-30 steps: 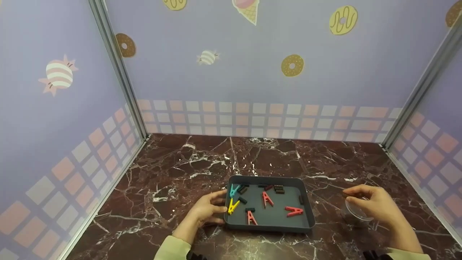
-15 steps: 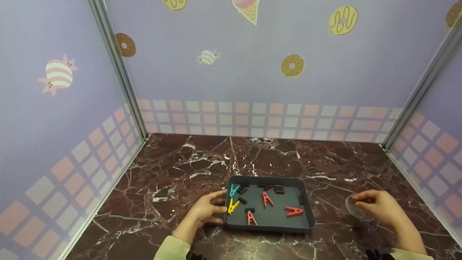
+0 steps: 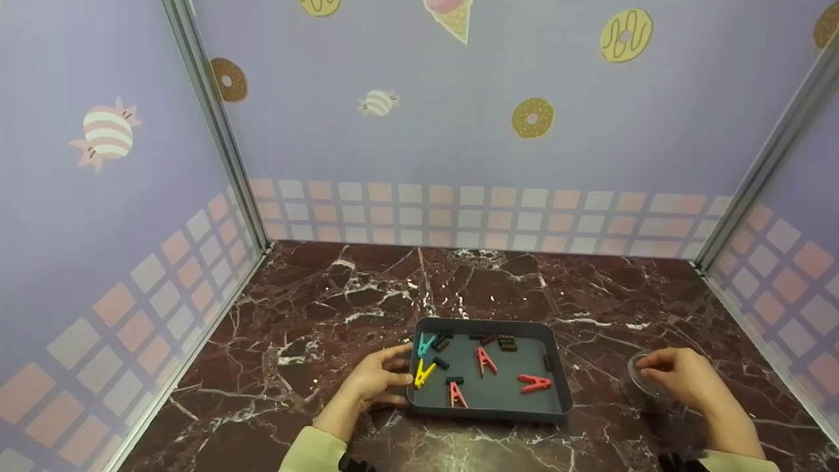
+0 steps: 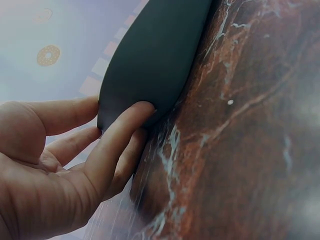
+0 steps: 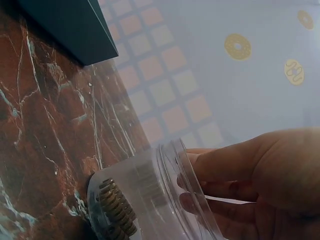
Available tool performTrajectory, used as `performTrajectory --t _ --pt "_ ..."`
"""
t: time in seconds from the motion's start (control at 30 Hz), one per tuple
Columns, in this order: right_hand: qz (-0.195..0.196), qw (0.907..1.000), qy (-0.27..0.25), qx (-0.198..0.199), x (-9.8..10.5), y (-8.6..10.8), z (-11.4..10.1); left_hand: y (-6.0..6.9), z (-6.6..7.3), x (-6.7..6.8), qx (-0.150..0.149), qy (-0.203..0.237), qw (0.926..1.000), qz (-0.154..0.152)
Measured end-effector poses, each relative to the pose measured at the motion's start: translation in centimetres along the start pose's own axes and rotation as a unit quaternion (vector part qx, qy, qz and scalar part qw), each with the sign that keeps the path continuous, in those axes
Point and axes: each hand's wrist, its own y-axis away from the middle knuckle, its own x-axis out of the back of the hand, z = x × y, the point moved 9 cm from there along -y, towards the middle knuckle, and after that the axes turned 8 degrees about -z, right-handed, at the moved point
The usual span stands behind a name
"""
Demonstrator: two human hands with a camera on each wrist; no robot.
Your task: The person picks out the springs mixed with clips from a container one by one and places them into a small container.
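My left hand rests at the left wall of a dark grey tray; its fairly straight fingers touch the wall and rim from outside. Inside the tray lie red clips, a yellow clip, a blue clip and several small dark ribbed pieces that look like springs. My right hand is over a clear plastic jar, its fingertips in the mouth. Ribbed spring-like pieces lie at the jar's bottom, and a blurred one shows higher. I see nothing held between the fingers.
The tray and jar stand on a dark red marbled table, the jar to the right of the tray. Patterned panels enclose the back and both sides, with metal posts at the corners.
My right hand first drew back slightly to the right, then settled over the jar's mouth, fingertips lower. A small brownish piece at its fingertips no longer shows. Left hand and tray stay put.
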Motion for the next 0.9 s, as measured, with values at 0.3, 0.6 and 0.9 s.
performTrajectory --t 0.3,0.6,0.9 --pt "0.003 1.0 -0.008 0.004 0.0 0.2 -0.1 0.0 0.1 -0.1 0.001 0.003 1.0 0.001" --pt "0.015 0.9998 -0.012 -0.001 0.2 0.4 -0.3 0.0 0.1 -0.1 0.001 0.0 1.0 0.0" --pt "0.049 0.9983 -0.031 -0.004 1.0 1.0 -1.0 0.0 -0.1 0.0 0.004 -0.003 1.0 0.004"
